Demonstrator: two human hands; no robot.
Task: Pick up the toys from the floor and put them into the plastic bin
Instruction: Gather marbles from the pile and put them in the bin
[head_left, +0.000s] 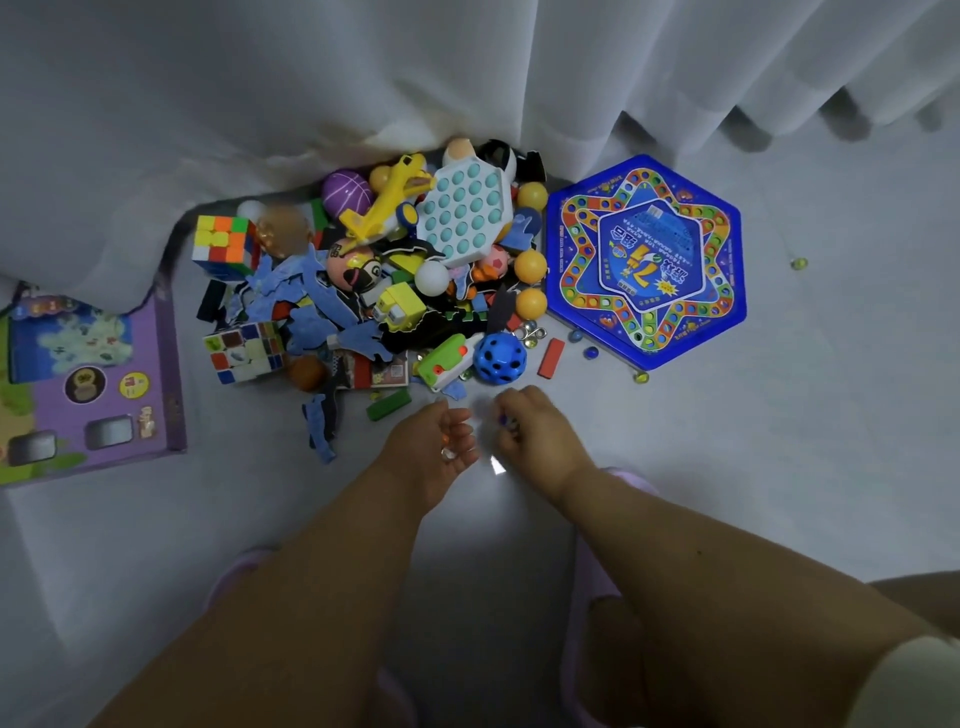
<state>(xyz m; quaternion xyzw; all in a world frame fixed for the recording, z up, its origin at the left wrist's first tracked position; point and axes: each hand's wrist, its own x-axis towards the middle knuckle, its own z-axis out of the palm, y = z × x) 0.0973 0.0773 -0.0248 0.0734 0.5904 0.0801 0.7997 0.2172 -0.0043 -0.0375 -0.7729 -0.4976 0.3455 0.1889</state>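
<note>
The person crouches over a pile of toys (374, 280) heaped on the pale grey floor (779, 467) against a white curtain (311, 78); no plastic bin shows in the view. The left hand (434, 447) is cupped palm-up with small glassy marbles (448, 453) resting in it, fingers loosely curled around them. The right hand (530, 426) is curled, pinching small beads at its fingertips. Just beside the pile lies a blue hexagonal game box (647, 260), glossy, printed with a star track of coloured dots and a large yellow "7"; its other writing is too small to read. A purple cardboard box (88, 384) lies at the left, its print illegible. The heap holds two stickered puzzle cubes (226, 244), a white octagonal bubble pad (462, 213) with teal domes, a yellow plastic plane (387, 205), smooth orange balls (531, 266), a blue holed ball (500, 358), and flat blue felt cut-outs (311, 312). Loose marbles lie scattered near the hexagonal box.
</note>
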